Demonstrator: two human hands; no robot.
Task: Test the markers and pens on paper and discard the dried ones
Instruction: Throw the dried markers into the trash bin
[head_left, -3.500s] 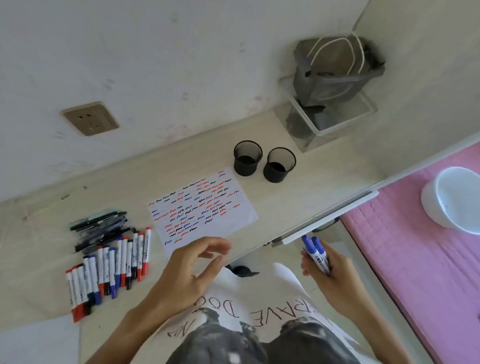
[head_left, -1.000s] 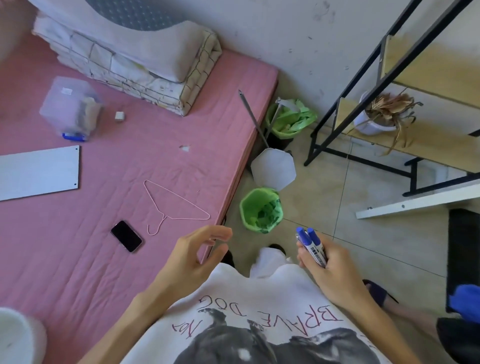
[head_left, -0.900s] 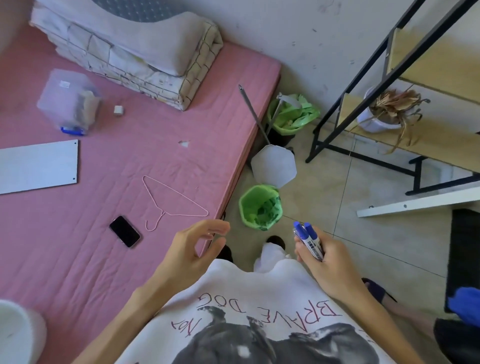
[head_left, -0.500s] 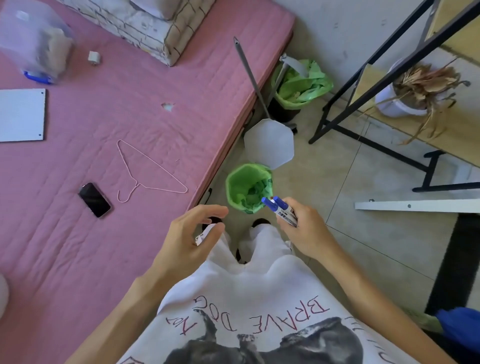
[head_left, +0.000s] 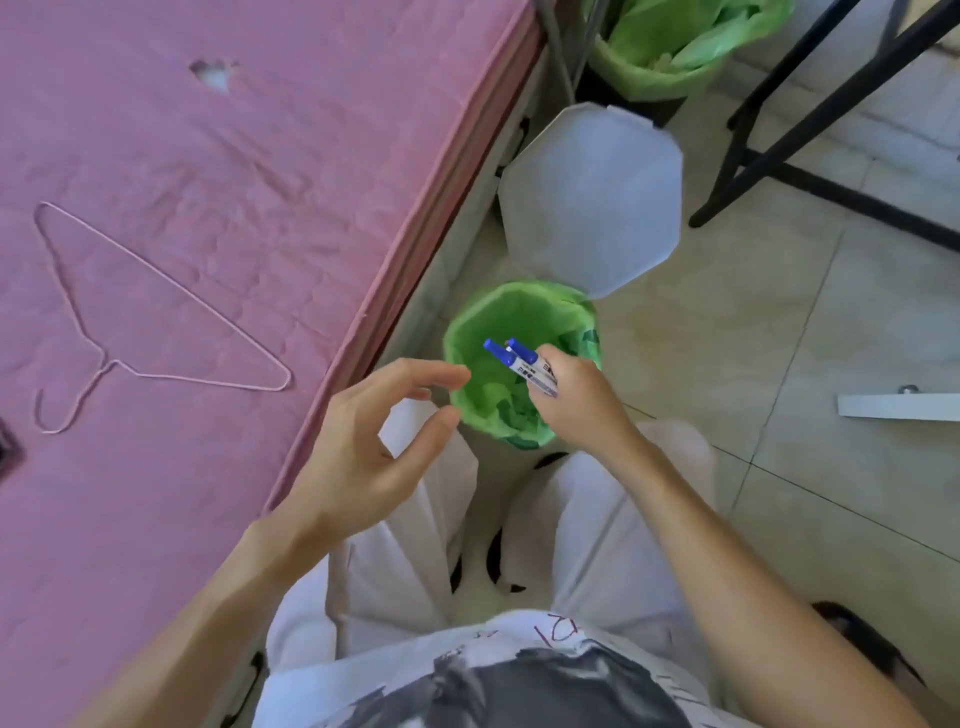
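Nearest the camera, at 6 o'clock, a white shirt (head_left: 519, 670) shows red letters too cut off to read. Just above, the left hand (head_left: 374, 447) hangs with fingers loosely spread, holding nothing. At 12 o'clock from it, the right hand (head_left: 576, 405) pinches two blue-capped markers (head_left: 519, 364) over the green-lined bin (head_left: 519, 374). Their label print is too small to read. I judge this is the discard step; next, the fingers should release them.
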